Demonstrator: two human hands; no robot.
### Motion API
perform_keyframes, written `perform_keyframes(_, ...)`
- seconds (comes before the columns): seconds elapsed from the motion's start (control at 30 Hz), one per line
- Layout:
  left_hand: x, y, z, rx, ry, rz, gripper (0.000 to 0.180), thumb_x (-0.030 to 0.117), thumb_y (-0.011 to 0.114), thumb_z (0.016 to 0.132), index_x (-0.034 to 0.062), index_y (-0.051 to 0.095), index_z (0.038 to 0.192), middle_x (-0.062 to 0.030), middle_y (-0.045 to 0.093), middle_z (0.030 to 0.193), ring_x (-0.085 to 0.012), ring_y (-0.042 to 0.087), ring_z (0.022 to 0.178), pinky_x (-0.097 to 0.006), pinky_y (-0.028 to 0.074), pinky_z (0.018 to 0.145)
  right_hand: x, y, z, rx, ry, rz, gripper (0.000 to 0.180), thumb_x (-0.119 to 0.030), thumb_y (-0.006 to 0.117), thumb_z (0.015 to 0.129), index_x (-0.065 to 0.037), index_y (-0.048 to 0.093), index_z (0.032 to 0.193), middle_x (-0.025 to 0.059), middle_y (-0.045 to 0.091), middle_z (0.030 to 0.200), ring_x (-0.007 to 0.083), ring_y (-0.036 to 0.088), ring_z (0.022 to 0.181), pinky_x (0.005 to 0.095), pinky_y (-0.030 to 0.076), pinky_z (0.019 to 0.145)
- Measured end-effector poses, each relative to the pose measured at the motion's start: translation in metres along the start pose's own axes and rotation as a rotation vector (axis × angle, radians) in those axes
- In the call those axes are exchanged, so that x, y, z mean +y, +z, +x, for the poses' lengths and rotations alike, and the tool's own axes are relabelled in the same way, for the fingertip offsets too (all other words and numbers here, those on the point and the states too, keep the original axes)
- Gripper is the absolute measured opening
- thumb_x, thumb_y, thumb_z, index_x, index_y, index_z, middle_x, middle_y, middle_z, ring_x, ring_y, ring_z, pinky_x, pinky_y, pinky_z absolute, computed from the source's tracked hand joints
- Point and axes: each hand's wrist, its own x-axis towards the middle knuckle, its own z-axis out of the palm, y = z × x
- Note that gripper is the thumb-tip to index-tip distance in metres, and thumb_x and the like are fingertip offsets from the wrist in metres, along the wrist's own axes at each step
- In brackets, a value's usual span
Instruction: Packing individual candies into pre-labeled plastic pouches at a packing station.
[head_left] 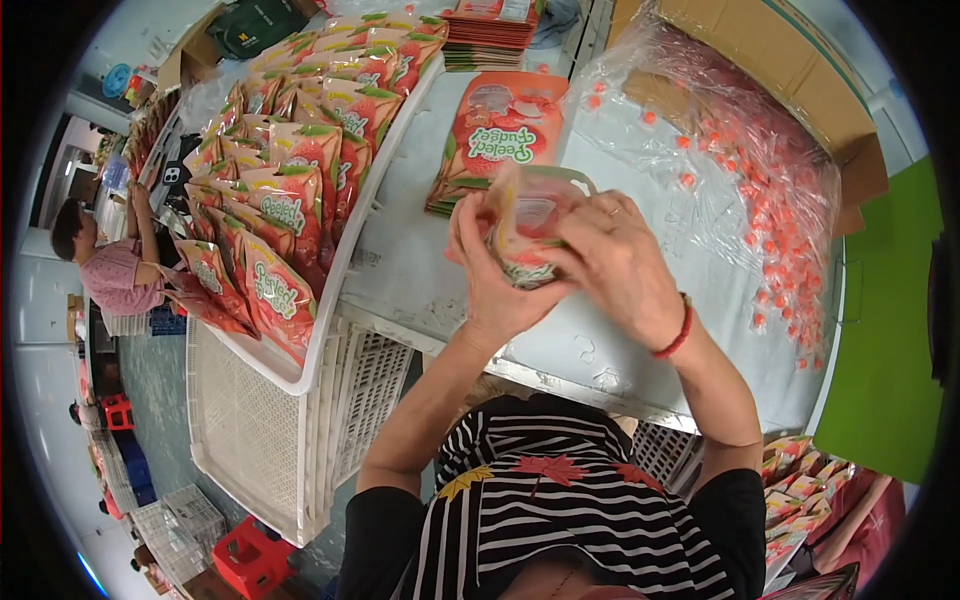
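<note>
In the head view, a pink pouch (532, 225) is held toward one o'clock of centre, clasped by the curled left hand (503, 298). Its three o'clock side is touched by the right hand (625, 262), fingers bent; whether anything is pinched cannot be told. Flat pouches (510, 112) are stacked at twelve.

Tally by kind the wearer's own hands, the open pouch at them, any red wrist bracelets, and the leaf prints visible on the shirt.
Hands (left hand, right hand): 2
Open pouch: 1
Red bracelet: 1
Leaf prints: 3
Total: 7
</note>
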Motion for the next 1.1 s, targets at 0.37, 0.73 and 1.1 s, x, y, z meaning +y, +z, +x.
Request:
perform_keyframes(0.37, 0.027, -0.043, 0.043, -0.507, -0.475, -0.444, 0.023, 0.01, 0.058, 0.09, -0.0015, 0.062, 0.109, -0.001, 0.064, 0.092, -0.0053, 0.056, 0.085, -0.022, 0.047, 0.074, 0.004, -0.06, 0.004, -0.126, -0.008, 0.23, 0.02, -0.017, 0.074, 0.073, -0.001, 0.063, 0.078, 0.0068, 0.06, 0.074, 0.0257, 0.057, 0.095, 0.0366, 0.042, 0.084)
perform_keyframes(0.73, 0.045, -0.04, 0.039, -0.268, -0.343, -0.626, 0.023, 0.018, 0.054, 0.095, -0.0008, 0.066, 0.102, -0.0001, 0.066, 0.086, -0.0023, 0.055, 0.073, -0.019, 0.046, 0.065, -0.012, -0.066, -0.013, -0.003, 0.081, 0.168, 0.019, -0.007, 0.075, 0.074, -0.001, 0.058, 0.078, 0.0035, 0.057, 0.067, 0.0143, 0.059, 0.084, 0.03, 0.051, 0.068)
perform_keyframes(1.1, 0.06, -0.037, 0.029, -0.306, -0.386, -0.486, 0.018, 0.005, 0.063, 0.087, -0.0001, 0.067, 0.104, -0.0014, 0.068, 0.09, -0.0042, 0.058, 0.077, -0.019, 0.047, 0.067, -0.006, -0.061, -0.027, -0.057, 0.558, 0.633, 0.024, 0.0, 0.069, 0.081, -0.002, 0.05, 0.094, 0.0045, 0.064, 0.093, 0.0064, 0.06, 0.083, 0.0204, 0.05, 0.067)
